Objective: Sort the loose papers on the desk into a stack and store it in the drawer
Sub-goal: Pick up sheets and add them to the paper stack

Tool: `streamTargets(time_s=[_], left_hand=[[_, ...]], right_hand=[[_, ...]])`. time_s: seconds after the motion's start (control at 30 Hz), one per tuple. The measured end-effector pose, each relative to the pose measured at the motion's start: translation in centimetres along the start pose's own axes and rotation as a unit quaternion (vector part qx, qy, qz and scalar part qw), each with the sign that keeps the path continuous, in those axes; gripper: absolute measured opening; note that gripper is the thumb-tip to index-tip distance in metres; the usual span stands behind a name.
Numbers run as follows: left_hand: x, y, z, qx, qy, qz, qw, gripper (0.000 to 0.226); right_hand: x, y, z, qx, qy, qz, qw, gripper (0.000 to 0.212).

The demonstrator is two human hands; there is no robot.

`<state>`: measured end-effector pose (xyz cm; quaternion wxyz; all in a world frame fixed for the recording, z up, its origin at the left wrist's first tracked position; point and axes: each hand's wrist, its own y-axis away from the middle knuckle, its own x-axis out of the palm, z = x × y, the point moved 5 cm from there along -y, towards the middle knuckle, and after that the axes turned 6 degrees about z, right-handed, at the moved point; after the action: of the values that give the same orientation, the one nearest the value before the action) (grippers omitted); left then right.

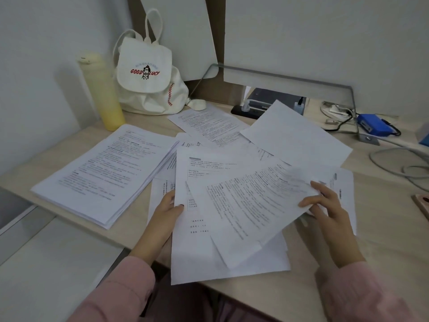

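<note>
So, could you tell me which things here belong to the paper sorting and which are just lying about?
Job: stack, scattered sheets, tilted sheet in right hand, large sheet in left hand.
Lying about: yellow bottle, backpack, power strip, blue box.

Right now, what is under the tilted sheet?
Under the tilted sheet lies another printed sheet, gripped by the left hand, with more papers below. Its middle text and the desk there are covered.
</note>
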<state>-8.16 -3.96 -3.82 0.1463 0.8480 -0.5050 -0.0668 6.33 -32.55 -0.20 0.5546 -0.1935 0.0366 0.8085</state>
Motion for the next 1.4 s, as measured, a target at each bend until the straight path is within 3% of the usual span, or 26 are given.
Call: streamTargets(time_s=[0.13,0.27,0.4,0.53,0.63,0.7,0.8,0.9,1.0,1.1,1.17,1.4], left_hand=[[0.0,-0.2,0.2,-0.01,0.031,0.008,0.999,0.039],[-0.1,-0.3,0.4,-0.023,0.066,0.02,0.997,0.035],[-0.1,-0.3,0.0,-0.022,0.071,0.022,0.997,0.032],[0.0,-0.3,-0.6,-0.029,0.048,0.01,0.998,0.039],[0.0,-0.4,-0.4,-0.046,0.031,0.019,0.998,0.028],[0.0,-0.3,-0.2,-0.051,-0.004,0.028,0.998,0.022],[0.0,-0.6,0.1,-0.039,-0.051,0.045,0.997,0.024],[0.2,-0.6,0.0,-0.034,-0.074,0.062,0.995,0.032],[0.2,-0.8,0.0,-0.04,-0.078,0.072,0.994,0.036],[0.2,-1.0,-0.1,-0.046,-0.07,0.072,0.994,0.045],[0.0,-1.2,0.2,-0.052,-0.038,0.061,0.996,0.037],[0.3,-1.2,0.2,-0.027,-0.046,0.057,0.997,0.03]], right_hand=[[-0.2,-0.2,0.6,0.005,-0.107,0.051,0.993,0.03],[0.0,-1.5,0.4,0.008,-0.107,0.11,0.988,0.034],[-0.4,-3.6,0.4,0.004,-0.15,0.114,0.982,0.045],[-1.0,-4.8,1.1,-0.003,-0.213,0.118,0.97,0.028],[0.4,-5.4,0.8,0.015,-0.17,0.163,0.972,0.052],[1.9,-5.7,0.7,0.023,-0.077,0.191,0.978,0.052],[3.0,-6.5,0.4,0.038,0.012,0.117,0.992,0.036],[3.1,-5.9,-0.1,0.155,-0.12,0.01,0.981,0.031],[4.3,-4.6,-0.2,0.222,-0.232,0.029,0.946,0.035],[4.9,-4.4,-0.6,0.23,-0.125,0.059,0.963,0.05],[4.6,-4.8,-0.8,0.226,-0.053,0.061,0.971,0.058],[6.3,-6.3,0.0,0.198,0.01,0.193,0.961,0.064]])
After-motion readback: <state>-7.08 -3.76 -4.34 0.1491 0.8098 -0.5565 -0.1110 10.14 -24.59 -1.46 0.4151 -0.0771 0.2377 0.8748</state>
